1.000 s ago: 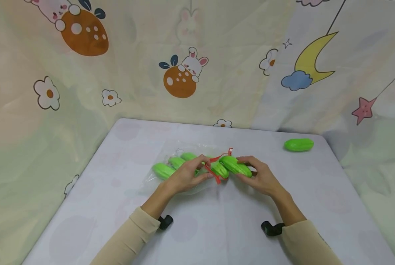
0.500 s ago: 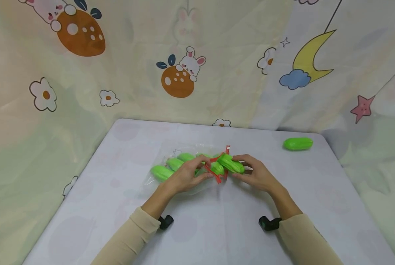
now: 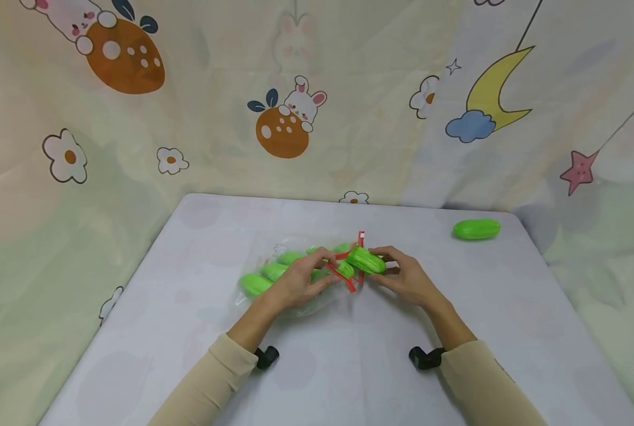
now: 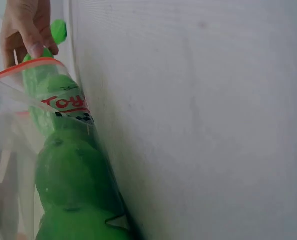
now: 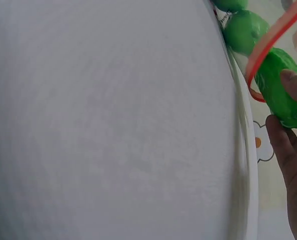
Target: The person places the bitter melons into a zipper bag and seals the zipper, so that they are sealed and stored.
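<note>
A clear zip bag with a red seal strip lies on the table, several bright green toy cucumbers inside it. My left hand pinches the bag at its red-edged mouth, thumb and fingers on the rim. In my right hand is another green toy cucumber, gripped at its near end while the far end sits in the mouth. The right wrist view shows this cucumber passing the red strip. Red "Toy" lettering marks the bag in the left wrist view. My left hand is out of that view.
One more green cucumber lies alone near the table's back right corner. A white cloth covers the table. Behind it hangs a patterned curtain with rabbits, flowers and a moon. A black camera mount sits at the right wrist.
My right hand has moved left, pushing its cucumber further into the bag's mouth. The cucumbers inside have shifted slightly left. My left hand keeps its hold on the rim.
</note>
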`<state>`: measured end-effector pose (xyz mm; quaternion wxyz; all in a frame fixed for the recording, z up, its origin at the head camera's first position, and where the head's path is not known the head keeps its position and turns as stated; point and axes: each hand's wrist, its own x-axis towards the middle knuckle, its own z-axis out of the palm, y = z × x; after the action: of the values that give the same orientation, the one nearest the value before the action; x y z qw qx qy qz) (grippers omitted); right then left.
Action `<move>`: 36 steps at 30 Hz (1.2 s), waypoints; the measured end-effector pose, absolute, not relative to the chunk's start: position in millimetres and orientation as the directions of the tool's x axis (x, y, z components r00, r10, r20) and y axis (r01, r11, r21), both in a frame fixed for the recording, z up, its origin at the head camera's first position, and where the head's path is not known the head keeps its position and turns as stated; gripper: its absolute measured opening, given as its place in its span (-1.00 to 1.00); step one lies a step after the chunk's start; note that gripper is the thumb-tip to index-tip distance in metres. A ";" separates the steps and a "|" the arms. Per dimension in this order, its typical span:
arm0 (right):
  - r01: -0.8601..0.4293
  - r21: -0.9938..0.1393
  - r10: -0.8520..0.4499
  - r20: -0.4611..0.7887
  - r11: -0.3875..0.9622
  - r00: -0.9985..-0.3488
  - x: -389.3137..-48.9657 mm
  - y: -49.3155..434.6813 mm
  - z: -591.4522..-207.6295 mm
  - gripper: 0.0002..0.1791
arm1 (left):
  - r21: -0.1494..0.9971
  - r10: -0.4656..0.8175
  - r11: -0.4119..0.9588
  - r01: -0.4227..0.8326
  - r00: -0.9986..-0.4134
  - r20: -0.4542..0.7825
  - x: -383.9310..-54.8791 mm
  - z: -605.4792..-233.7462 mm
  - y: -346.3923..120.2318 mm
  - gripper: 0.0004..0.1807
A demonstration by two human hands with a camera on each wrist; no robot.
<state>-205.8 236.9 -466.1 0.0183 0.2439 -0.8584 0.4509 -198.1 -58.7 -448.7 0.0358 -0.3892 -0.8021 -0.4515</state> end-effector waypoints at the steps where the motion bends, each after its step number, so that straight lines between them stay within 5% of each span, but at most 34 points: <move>1: -0.429 -0.773 -0.398 0.250 0.468 -0.883 -206.1 235.6 -466.6 -0.36 | 0.695 0.597 0.281 0.662 -0.688 0.414 -198.3 -448.5 -58.1 -0.69; 36: -0.363 -0.786 -0.353 0.198 0.501 -0.915 -212.9 223.5 -474.7 -0.57 | 0.704 0.663 0.188 0.685 -0.618 0.424 -203.7 -449.9 -57.4 -0.68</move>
<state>-212.9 223.5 -474.7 0.0058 0.2065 -0.8663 0.4548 -203.7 -57.4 -449.9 0.0119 -0.4371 -0.7706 -0.4636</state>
